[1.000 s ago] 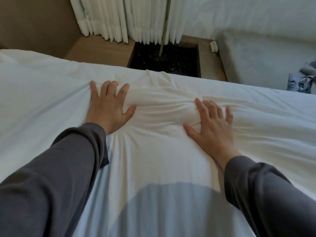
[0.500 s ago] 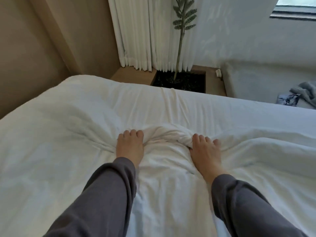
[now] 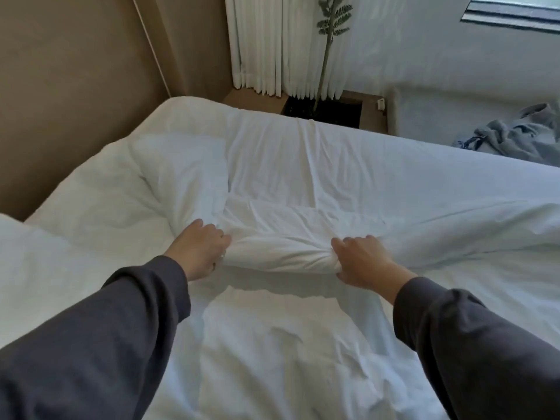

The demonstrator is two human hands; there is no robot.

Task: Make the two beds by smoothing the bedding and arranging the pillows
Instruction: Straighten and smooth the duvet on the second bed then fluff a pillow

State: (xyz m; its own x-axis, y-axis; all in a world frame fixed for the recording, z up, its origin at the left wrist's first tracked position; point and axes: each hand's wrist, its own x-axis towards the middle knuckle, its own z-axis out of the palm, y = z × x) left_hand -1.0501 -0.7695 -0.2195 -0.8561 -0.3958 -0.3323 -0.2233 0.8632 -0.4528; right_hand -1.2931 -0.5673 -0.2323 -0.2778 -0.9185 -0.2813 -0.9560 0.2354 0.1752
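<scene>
Two grips clutch the white bedding (image 3: 303, 177) on the bed (image 3: 430, 137), one at each end of a thick bunched roll (image 3: 278, 253) of cloth that lies crosswise in the middle of the view. The left grip (image 3: 198, 248) has its fingers curled over the roll's left end, and its thumb is hidden. The right grip (image 3: 362, 259) has its fingers curled down into the gathered cloth at the roll's right end, where tight creases fan out from the knuckles. Both are closed on cloth; neither lies spread flat. A shadow sits under the roll's near edge. Dark grey sleeves (image 3: 106, 344) run from the near corners up to the wrists.

Bedding covers the whole bed. Beyond the roll it lies fairly flat with a few long creases, and nearer than the roll it is rumpled. At the far left a puffy mound (image 3: 181, 174) swells under the white cloth; I cannot tell whether it is a pillow. A long ridge runs from the right grip towards the right edge.

Past the bed's far edge hang white curtains (image 3: 263, 40). A thin-stemmed plant (image 3: 331, 28) rises from a dark planter (image 3: 330, 109) set in a wooden ledge (image 3: 371, 116). A tan wall (image 3: 75, 71) fills the far left. At the far right a heap of grey-blue clothes (image 3: 515, 137) lies on a pale surface, below a window (image 3: 515, 10) corner.
</scene>
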